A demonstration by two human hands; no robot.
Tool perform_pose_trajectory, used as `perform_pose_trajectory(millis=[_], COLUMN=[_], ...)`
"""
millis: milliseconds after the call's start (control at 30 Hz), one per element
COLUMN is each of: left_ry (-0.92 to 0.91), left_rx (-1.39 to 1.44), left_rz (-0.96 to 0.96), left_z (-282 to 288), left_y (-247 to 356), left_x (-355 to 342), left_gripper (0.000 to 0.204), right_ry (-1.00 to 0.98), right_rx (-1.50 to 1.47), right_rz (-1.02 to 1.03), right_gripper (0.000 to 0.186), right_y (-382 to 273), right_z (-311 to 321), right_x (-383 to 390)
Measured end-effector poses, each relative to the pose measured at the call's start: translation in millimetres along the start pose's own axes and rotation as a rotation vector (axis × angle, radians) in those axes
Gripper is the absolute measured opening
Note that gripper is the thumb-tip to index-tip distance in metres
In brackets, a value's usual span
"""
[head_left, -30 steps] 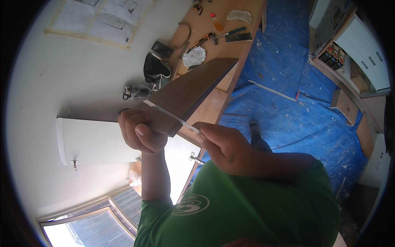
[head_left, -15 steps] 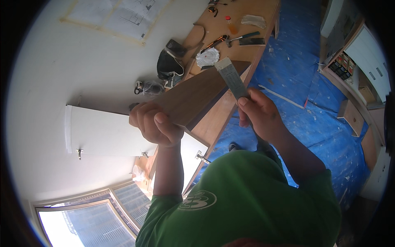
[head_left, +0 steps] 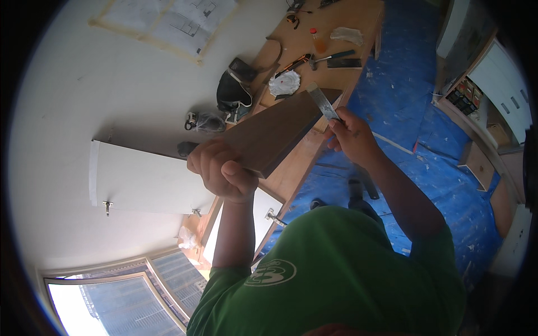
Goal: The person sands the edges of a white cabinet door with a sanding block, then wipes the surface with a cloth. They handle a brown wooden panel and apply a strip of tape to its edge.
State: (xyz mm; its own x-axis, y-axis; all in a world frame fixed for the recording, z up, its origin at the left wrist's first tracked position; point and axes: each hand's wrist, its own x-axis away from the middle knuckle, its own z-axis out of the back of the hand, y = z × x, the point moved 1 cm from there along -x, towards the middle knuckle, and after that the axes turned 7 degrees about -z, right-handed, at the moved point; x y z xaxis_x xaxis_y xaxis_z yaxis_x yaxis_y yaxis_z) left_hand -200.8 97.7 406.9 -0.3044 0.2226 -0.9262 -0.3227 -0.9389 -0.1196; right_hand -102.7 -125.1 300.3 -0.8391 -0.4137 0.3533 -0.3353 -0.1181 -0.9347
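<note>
My left hand (head_left: pixel 223 171) is closed around the near end of a long brown wooden board (head_left: pixel 269 131) with a dark edge. The board slants away to the right, over the workbench. In my right hand (head_left: pixel 354 136) is a flat grey rectangular strip (head_left: pixel 322 102) with a paler end, pinched between thumb and fingers. This strip lies over the board's far right edge; whether it touches the wood, I cannot tell. What exactly the strip is does not show clearly.
The wooden workbench (head_left: pixel 294 185) carries a hammer (head_left: pixel 333 55), a utility knife (head_left: pixel 294 65), a bottle (head_left: pixel 318 40) and a crumpled white item (head_left: pixel 284 82). A black bag (head_left: pixel 232 92) lies by the wall. White hinged panels (head_left: pixel 151 179) stand left. Blue sheeting (head_left: pixel 392 95) covers the floor.
The grey strip has tilted and moved slightly up and away, now showing a narrower face over the board. My left hand and the board have shifted slightly right.
</note>
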Motion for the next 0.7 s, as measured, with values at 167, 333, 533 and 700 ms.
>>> perform_pose_trajectory(millis=[167, 333, 533, 700], left_ry=[-0.005, -0.032, -0.037, -0.039], left_rx=[0.056, 0.055, 0.069, 0.080], left_rz=[0.007, 0.005, 0.015, 0.030], left_z=[-10, -3, -4, 2], left_y=[2, -1, 2, 0], left_x=[0, 4, 6, 8], left_gripper=[0.049, 0.050, 0.049, 0.048], right_ry=[0.245, 0.289, 0.216, -0.019], right_rx=[0.224, 0.338, 0.330, 0.338], right_rz=[0.067, 0.172, 0.339, 0.322], right_gripper=[0.017, 0.017, 0.014, 0.012], right_y=[83, 99, 31, -31], right_z=[19, 4, -21, -45], right_x=[-83, -88, 0, 93])
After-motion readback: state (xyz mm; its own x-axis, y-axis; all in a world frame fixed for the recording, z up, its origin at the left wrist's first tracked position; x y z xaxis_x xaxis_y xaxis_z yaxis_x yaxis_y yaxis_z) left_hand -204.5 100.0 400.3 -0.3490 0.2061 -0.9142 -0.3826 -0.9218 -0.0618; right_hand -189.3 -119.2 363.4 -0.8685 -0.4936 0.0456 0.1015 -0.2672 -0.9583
